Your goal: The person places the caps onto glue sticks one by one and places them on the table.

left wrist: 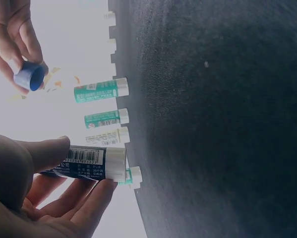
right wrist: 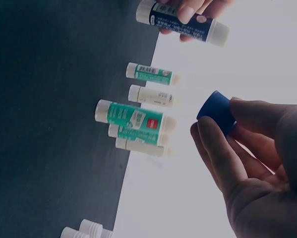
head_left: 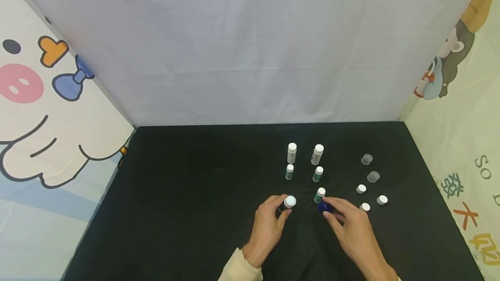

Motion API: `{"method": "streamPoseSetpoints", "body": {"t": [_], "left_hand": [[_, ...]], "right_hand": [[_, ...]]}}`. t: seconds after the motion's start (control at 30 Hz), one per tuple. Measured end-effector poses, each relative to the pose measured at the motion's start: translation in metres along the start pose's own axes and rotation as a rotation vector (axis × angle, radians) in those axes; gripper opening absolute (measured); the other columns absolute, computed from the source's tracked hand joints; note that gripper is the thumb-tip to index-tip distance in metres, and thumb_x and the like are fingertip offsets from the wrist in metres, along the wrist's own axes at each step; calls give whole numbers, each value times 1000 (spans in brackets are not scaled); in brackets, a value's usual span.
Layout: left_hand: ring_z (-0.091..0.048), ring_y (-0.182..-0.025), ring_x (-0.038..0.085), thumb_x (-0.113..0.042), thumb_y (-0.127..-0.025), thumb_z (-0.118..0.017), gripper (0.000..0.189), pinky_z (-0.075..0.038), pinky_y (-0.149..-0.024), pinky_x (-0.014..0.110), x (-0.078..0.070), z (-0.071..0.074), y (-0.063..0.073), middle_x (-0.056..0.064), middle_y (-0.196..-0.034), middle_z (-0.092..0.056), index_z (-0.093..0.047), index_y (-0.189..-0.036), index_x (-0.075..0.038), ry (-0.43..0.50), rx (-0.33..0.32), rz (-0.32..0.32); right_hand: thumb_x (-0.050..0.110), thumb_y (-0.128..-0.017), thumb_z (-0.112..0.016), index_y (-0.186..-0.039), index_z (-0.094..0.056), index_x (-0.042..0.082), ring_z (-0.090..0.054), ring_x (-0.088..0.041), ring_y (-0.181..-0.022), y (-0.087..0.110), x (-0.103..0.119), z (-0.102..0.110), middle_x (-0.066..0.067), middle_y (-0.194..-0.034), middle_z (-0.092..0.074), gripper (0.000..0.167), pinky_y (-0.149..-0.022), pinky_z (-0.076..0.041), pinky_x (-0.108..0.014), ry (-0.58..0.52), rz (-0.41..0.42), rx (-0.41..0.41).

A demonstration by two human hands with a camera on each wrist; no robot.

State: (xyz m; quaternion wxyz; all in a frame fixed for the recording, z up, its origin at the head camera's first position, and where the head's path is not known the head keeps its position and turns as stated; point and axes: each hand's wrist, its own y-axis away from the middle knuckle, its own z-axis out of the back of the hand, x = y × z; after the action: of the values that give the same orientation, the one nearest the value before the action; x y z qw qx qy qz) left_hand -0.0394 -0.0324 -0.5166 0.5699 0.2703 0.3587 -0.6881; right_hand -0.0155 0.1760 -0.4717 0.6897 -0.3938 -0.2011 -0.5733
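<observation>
My left hand (head_left: 266,227) grips a navy glue stick (left wrist: 84,162) with a white base; its uncapped pale top shows in the right wrist view. In my right hand (head_left: 353,227), thumb and fingers pinch a blue cap (right wrist: 216,114), its hollow end visible in the left wrist view. Just behind that cap a green glue stick (head_left: 319,195) stands upright. Two more green sticks, one on the left (head_left: 289,171) and one on the right (head_left: 318,174), stand farther back, with two white glue sticks, a left one (head_left: 291,153) and a right one (head_left: 317,155), behind them.
Right of the sticks lie three white caps, including a back one (head_left: 361,189) and a right one (head_left: 382,200); the front one (head_left: 365,207) is close by my right hand. Two clear caps (head_left: 373,177) sit behind them. Black cloth (head_left: 187,198) covers the table, with fabric walls around.
</observation>
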Motion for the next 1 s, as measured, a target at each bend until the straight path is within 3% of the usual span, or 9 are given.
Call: {"method": "streamPoseSetpoints", "body": {"t": [0.17,0.4,0.63,1.0], "left_hand": [[-75,-103,19,0,-87,-84,31,-59,-89,39,-1,0,1,4,-110,-78,-79,-116,-10,-11,-8,-16],[-74,-103,18,0,-87,-84,31,-59,-88,38,-1,1,1,3,-110,-78,-79,-115,-12,-10,-2,-24],[-75,-103,17,0,-87,-83,31,-59,-89,38,-3,1,1,2,-110,-78,-79,-115,-13,-12,0,-21],[-75,-104,17,-2,-87,-83,29,-60,-88,38,-5,2,3,1,-110,-78,-80,-112,-16,-13,6,-22]], "right_hand": [[-14,-82,-82,-117,-77,-1,-76,-31,-101,-2,6,-4,-14,-114,-77,38,-78,-62,-33,-21,3,7],[-15,-81,-82,-117,-77,-1,-76,-30,-101,-5,10,-8,-13,-115,-77,38,-80,-58,-20,-46,23,4],[-16,-81,-82,-117,-77,-1,-76,-32,-102,-7,13,-12,-16,-115,-76,39,-79,-62,-33,-63,35,18],[-15,-79,-83,-115,-78,1,-76,-30,-102,-7,19,-19,-13,-115,-77,40,-78,-63,-35,-70,49,22]]}}
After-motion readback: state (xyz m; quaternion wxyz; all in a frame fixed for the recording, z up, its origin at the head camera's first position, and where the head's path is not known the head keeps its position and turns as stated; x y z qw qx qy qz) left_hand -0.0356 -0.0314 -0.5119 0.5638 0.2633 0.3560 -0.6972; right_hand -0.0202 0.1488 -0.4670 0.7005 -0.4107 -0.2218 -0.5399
